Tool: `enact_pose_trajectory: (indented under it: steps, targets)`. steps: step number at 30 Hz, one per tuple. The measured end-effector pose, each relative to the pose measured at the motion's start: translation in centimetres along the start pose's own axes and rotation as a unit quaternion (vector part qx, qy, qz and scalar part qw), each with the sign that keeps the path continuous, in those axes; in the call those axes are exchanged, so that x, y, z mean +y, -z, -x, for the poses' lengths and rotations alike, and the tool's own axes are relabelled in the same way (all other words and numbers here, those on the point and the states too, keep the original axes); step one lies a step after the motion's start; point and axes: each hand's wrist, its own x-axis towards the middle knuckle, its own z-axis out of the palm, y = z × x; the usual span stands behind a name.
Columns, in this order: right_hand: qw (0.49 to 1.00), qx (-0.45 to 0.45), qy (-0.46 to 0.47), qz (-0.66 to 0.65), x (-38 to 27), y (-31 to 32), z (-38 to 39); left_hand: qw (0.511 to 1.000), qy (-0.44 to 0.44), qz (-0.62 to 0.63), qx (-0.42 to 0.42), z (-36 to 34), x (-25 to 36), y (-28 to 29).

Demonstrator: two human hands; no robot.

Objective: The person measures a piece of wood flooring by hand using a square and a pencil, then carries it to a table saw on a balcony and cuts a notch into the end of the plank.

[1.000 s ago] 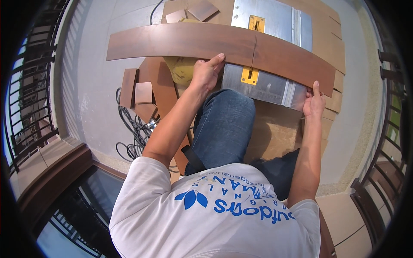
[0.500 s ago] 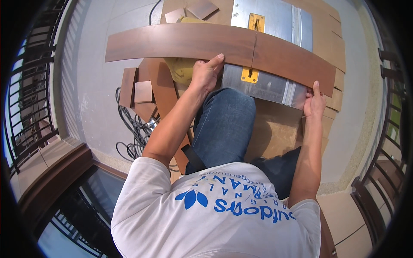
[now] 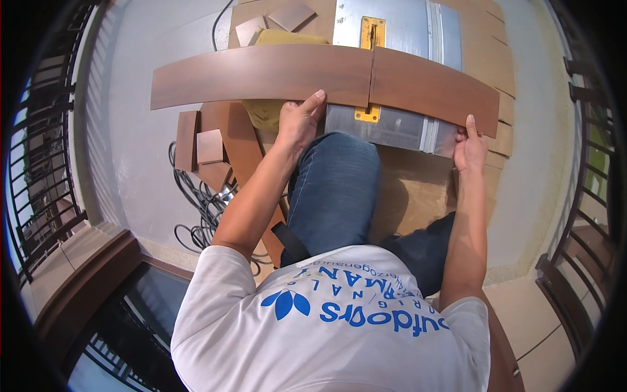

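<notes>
A long reddish-brown wooden plank lies across a metal saw table (image 3: pixel 397 124), parted by a narrow crosswise gap in line with the yellow slotted insert (image 3: pixel 367 114). Its longer left piece (image 3: pixel 261 70) reaches past the table's left side; the shorter right piece (image 3: pixel 434 85) reaches past the right. My left hand (image 3: pixel 301 120) grips the near edge of the left piece, thumb on top, fingers mostly hidden below. My right hand (image 3: pixel 470 147) pinches the near edge of the right piece close to its end, thumb on top. No blade can be made out in the slot.
Wood offcuts (image 3: pixel 210 146) and tangled black cable (image 3: pixel 199 206) lie on the left. Another long board (image 3: pixel 238 134) slants beside my leg. A yellow object (image 3: pixel 261 116) sits partly under the plank. Cardboard (image 3: pixel 408 186) spreads beneath the table; railings stand at both sides.
The dark line across the plank has widened into a gap, and the two pieces now sit slightly out of line. Both hands keep their holds; the whole view has shifted a little.
</notes>
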Motion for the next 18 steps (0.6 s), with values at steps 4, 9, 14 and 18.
enact_pose_trajectory:
  steps: [4,9,14,18]
  targets:
    - [1.0,0.001,-0.027,0.014,-0.5,-0.5,0.4,1.0,-0.011,0.015,0.008,0.4,-0.3,0.2]
    - [0.998,-0.053,-0.037,0.021,0.1,0.4,1.2,0.995,-0.081,0.05,0.001,0.9,0.8,3.1]
    - [0.996,-0.04,-0.082,0.002,0.7,4.5,0.9,0.982,-0.154,-0.006,0.104,3.8,5.3,10.2]
    - [0.996,-0.043,-0.074,-0.009,-0.5,4.5,1.0,0.985,-0.119,-0.017,0.123,7.2,10.2,24.6]
